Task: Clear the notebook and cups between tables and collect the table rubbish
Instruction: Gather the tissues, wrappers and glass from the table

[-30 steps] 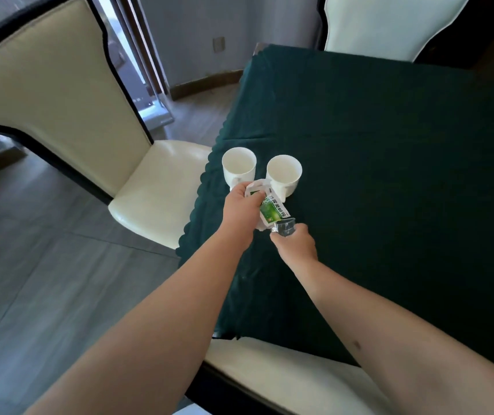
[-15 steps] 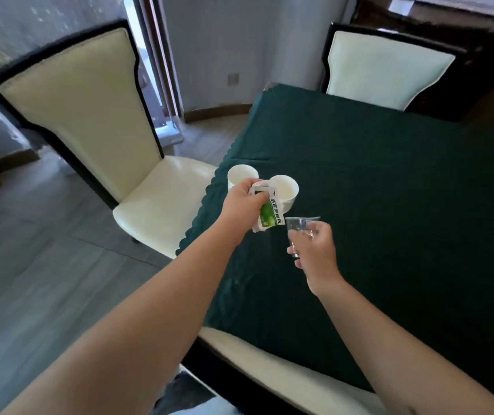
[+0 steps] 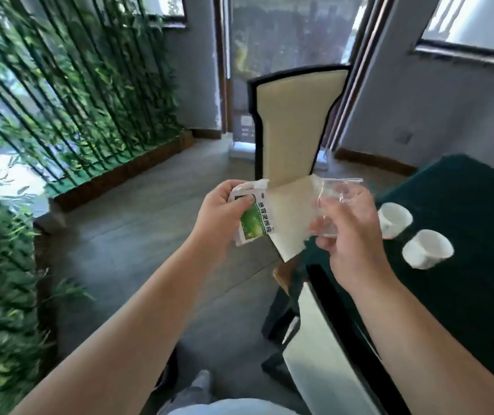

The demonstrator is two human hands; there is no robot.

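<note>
My left hand point(image 3: 220, 214) grips a white and green sachet wrapper point(image 3: 254, 218) with printed characters, held in the air over the floor. My right hand point(image 3: 349, 232) holds a small clear plastic cup point(image 3: 334, 205) just right of the wrapper. Two white cups point(image 3: 393, 218) point(image 3: 426, 248) stand side by side on the dark green tablecloth point(image 3: 464, 205) at the right, apart from both hands. No notebook is in view.
A cream chair with a black frame point(image 3: 295, 124) stands beyond my hands at the table's left side. A second chair back point(image 3: 326, 348) is close under my right forearm. Bamboo plants in a planter point(image 3: 69, 109) line the left wall; grey floor point(image 3: 138, 241) lies between.
The view has swung left, away from the table toward the bamboo wall. Both hands have come off the table with the wrapper and the clear cup; the white cups now sit at the right.
</note>
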